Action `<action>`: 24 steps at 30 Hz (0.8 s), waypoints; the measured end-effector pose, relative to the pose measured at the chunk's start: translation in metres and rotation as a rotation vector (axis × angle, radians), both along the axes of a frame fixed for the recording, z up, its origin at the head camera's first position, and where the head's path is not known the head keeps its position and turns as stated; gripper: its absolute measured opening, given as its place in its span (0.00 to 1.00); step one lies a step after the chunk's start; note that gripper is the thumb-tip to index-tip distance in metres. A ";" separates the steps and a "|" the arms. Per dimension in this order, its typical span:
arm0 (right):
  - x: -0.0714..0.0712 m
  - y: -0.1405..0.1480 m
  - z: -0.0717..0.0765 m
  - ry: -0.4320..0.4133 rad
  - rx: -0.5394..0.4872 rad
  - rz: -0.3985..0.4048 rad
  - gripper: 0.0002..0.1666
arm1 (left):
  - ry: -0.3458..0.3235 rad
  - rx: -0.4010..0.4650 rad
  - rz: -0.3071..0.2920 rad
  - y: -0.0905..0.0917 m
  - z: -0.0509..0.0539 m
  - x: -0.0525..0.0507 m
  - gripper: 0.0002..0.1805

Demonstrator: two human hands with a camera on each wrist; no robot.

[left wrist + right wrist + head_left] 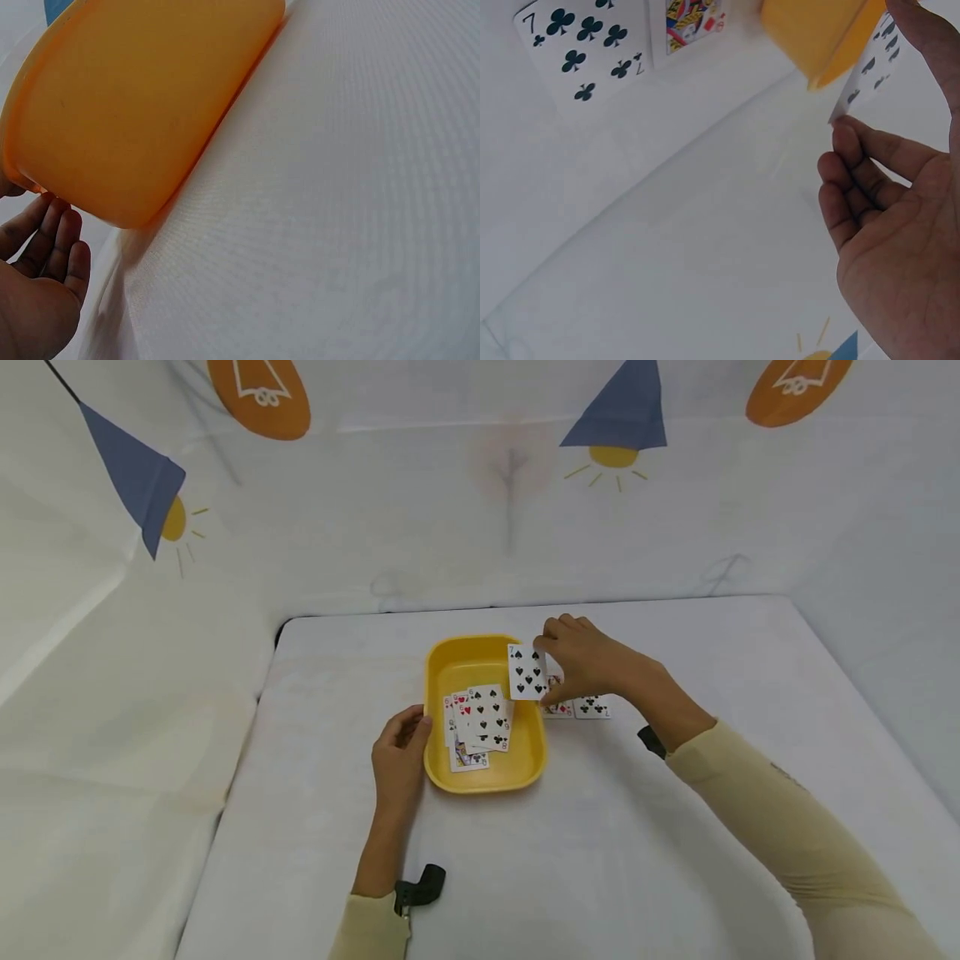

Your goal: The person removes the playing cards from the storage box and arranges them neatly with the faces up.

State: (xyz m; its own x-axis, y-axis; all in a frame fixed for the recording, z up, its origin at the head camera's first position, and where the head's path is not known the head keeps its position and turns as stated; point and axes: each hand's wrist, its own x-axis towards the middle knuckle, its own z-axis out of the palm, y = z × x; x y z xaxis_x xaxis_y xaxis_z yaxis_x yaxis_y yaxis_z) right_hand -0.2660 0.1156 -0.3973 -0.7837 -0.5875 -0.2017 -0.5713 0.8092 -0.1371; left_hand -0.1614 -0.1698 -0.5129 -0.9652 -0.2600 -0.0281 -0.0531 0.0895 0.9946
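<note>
A yellow tray [525,770] stands on the white-covered table with several overlapping playing cards [486,718] in it, face up. My left hand [401,756] holds the tray's left rim between thumb and fingers; the left wrist view shows the fingertips [64,217] against the tray's outer wall. Above the tray's right side, my right hand [588,656] pinches a seven of spades [527,672] by its edges, face toward the head camera. Partly behind that hand, a queen of diamonds [694,22] and a seven of clubs [585,49] lie to the tray's right.
White cloth [300,827] covers the table [675,843]. Behind it rises a white fabric wall [435,510] printed with blue triangles and orange ovals. The table's back edge runs just beyond the tray.
</note>
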 end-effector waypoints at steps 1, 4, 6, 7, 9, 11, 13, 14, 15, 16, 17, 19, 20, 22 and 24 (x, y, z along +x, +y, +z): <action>0.000 0.003 0.000 0.005 0.001 0.000 0.55 | -0.003 -0.008 0.000 0.000 0.000 0.000 0.19; 0.002 0.014 -0.002 0.012 0.003 -0.011 0.55 | -0.011 -0.020 0.002 0.000 0.000 0.001 0.19; 0.003 0.021 -0.003 0.011 -0.003 -0.025 0.55 | -0.020 -0.028 0.005 0.001 0.001 0.001 0.19; 0.004 0.025 -0.004 0.009 -0.003 -0.030 0.54 | -0.021 -0.028 0.005 0.001 0.001 0.001 0.19; 0.005 0.031 -0.005 0.006 -0.006 -0.039 0.54 | -0.022 -0.025 0.004 0.001 0.002 0.001 0.19; 0.005 0.037 -0.006 0.001 -0.007 -0.046 0.54 | -0.030 -0.030 0.005 0.001 0.002 0.001 0.19; 0.006 0.042 -0.008 -0.003 -0.007 -0.048 0.55 | -0.033 -0.031 0.004 0.001 0.001 0.001 0.19; 0.006 0.045 -0.009 -0.003 -0.010 -0.050 0.55 | -0.036 -0.033 0.004 0.001 0.001 0.001 0.19; 0.006 0.047 -0.010 -0.002 -0.011 -0.051 0.55 | -0.039 -0.038 0.005 0.001 0.001 0.000 0.19; 0.006 0.050 -0.011 -0.001 -0.013 -0.053 0.55 | -0.038 -0.038 0.006 0.001 0.002 0.000 0.19; 0.006 0.053 -0.012 0.001 -0.017 -0.054 0.55 | -0.038 -0.038 0.006 0.001 0.002 0.000 0.19; 0.006 0.059 -0.014 0.005 -0.021 -0.057 0.54 | -0.027 -0.031 0.004 0.002 0.002 0.000 0.19; 0.006 0.062 -0.014 0.003 -0.024 -0.059 0.54 | -0.025 -0.030 0.005 0.002 0.003 0.000 0.19; 0.006 0.068 -0.016 0.000 -0.028 -0.065 0.53 | -0.020 -0.028 0.005 0.002 0.003 0.000 0.20; 0.006 0.074 -0.018 -0.003 -0.029 -0.073 0.53 | -0.019 -0.031 0.003 0.003 0.003 0.000 0.20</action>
